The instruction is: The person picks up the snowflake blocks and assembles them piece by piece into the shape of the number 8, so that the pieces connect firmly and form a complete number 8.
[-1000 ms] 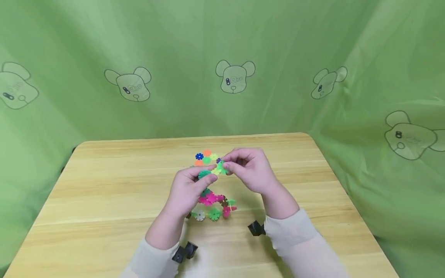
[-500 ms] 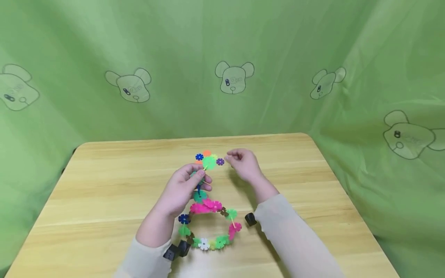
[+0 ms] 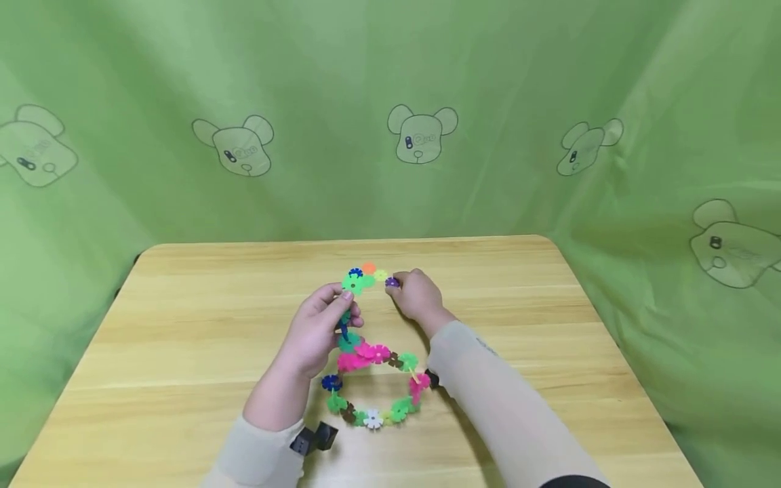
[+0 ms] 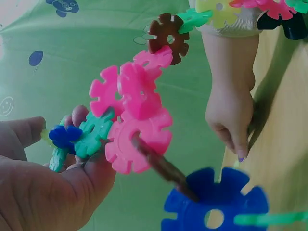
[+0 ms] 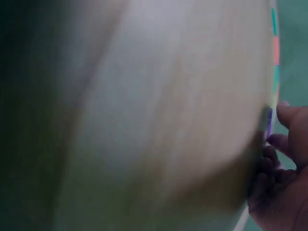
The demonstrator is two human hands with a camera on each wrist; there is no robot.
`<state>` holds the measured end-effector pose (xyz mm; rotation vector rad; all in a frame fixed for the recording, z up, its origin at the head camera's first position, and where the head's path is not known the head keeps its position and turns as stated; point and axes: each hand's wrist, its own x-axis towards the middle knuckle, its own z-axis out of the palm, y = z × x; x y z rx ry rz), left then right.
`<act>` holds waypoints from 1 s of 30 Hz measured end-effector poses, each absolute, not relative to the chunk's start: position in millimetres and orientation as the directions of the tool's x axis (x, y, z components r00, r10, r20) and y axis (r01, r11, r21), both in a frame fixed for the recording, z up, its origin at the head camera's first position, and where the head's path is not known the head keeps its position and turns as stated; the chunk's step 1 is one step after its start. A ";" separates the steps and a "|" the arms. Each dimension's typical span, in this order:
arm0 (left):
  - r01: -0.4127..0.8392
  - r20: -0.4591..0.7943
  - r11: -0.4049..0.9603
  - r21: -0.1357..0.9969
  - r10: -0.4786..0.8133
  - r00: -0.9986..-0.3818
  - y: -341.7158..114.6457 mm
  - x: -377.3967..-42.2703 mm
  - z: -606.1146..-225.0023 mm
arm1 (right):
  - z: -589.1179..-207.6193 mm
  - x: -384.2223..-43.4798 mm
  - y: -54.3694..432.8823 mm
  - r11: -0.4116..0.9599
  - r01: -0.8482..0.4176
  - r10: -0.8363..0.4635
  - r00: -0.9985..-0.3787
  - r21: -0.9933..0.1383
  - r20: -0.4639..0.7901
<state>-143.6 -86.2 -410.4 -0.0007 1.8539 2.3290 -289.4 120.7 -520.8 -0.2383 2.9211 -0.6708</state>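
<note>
Chain of flower discs: a string of notched plastic discs (image 3: 365,354) over the middle of the table (image 3: 518,420), its near part joined into a ring, a stem rising from the ring's far left side into the left hand (image 3: 310,333); how much of the ring rests on the wood cannot be told.
Ring colours: pink at the far side, brown and green to the right, a white disc (image 3: 373,419) nearest, dark blue at the left.
Left hand: thumb and fingers pinch the stem's top, just below a bright green disc (image 3: 352,285).
Right hand: farther right, fingers bent, this hand (image 3: 421,298) grips the rim of a purple disc (image 3: 392,282) between thumb and finger.
Far row: left of the purple disc, a yellow disc (image 3: 381,275), an orange disc (image 3: 369,268) and a blue disc (image 3: 356,272), partly covered by the green one.
Left wrist view only: a brown disc (image 4: 166,163), edge-on, links pink to blue.
Right wrist view: blurred table, the far row edge-on.
Sleeves: pale cuffs (image 3: 262,451), a black block (image 3: 314,439) at the left one.
Behind: a green curtain (image 3: 329,190) printed with bear heads (image 3: 417,144).
</note>
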 end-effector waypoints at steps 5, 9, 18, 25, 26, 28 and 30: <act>-0.122 -0.098 -0.229 0.966 0.116 -0.989 -86.0 -144.2 -410.4 | -518.8 -289.6 130.0 0.834 -0.099 -0.175 -0.980 -0.543 -0.091; -0.112 -0.091 -0.241 0.964 0.097 -0.991 -86.2 -143.4 -409.3 | -512.8 -281.7 138.8 0.735 -0.101 -0.221 -0.970 -0.670 -0.097; -0.096 -0.083 -0.276 0.956 0.058 -0.995 -81.0 -143.7 -411.9 | -455.4 -237.7 139.8 0.321 -0.242 -0.255 -0.953 -0.916 0.163; -0.094 -0.090 -0.300 0.949 0.030 -0.996 -76.6 -142.7 -410.2 | -404.6 -198.1 124.2 0.038 -0.508 -0.344 -0.815 -0.861 0.466; -0.092 -0.087 -0.306 0.948 0.030 -0.996 -75.9 -142.6 -409.6 | -402.3 -196.1 122.7 0.034 -0.535 -0.349 -0.798 -0.844 0.492; -0.089 -0.082 -0.313 0.946 0.034 -0.996 -74.3 -142.3 -408.1 | -399.5 -193.5 120.7 0.052 -0.583 -0.356 -0.769 -0.811 0.530; -0.090 -0.081 -0.313 0.945 0.042 -0.996 -72.7 -142.2 -407.4 | -398.7 -192.6 119.7 0.081 -0.624 -0.355 -0.747 -0.777 0.563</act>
